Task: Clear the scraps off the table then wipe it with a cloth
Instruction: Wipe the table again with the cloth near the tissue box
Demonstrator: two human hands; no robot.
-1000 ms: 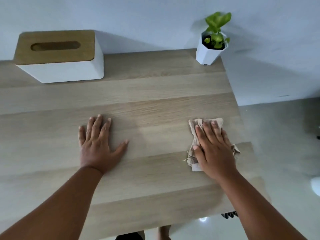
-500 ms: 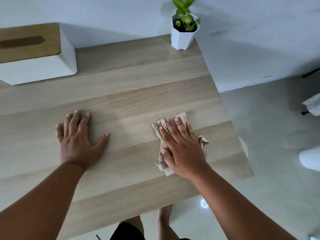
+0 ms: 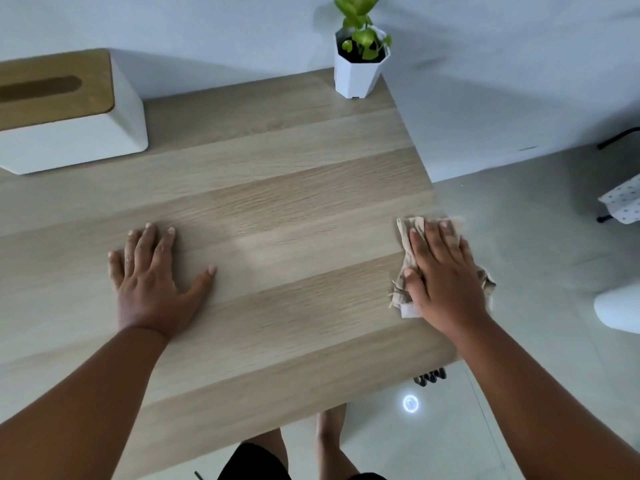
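Table [image 3: 277, 209] right edge: flat right hand [image 3: 446, 282] hides most of cloth [image 3: 403, 268]; left hand [image 3: 152, 282] flat, splayed.

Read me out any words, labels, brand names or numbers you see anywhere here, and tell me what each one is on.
None: no readable text shows in this view.
Tissue box: plain white sides and wooden lid, no label.
Plant pot: plain white, no marking.
Cloth under the right hand: no tag or print visible.
Table: wood grain only.

My left hand [image 3: 157, 277] lies flat, fingers toward twelve o'clock — my right hand [image 3: 441, 277] presses down, fingers straight.
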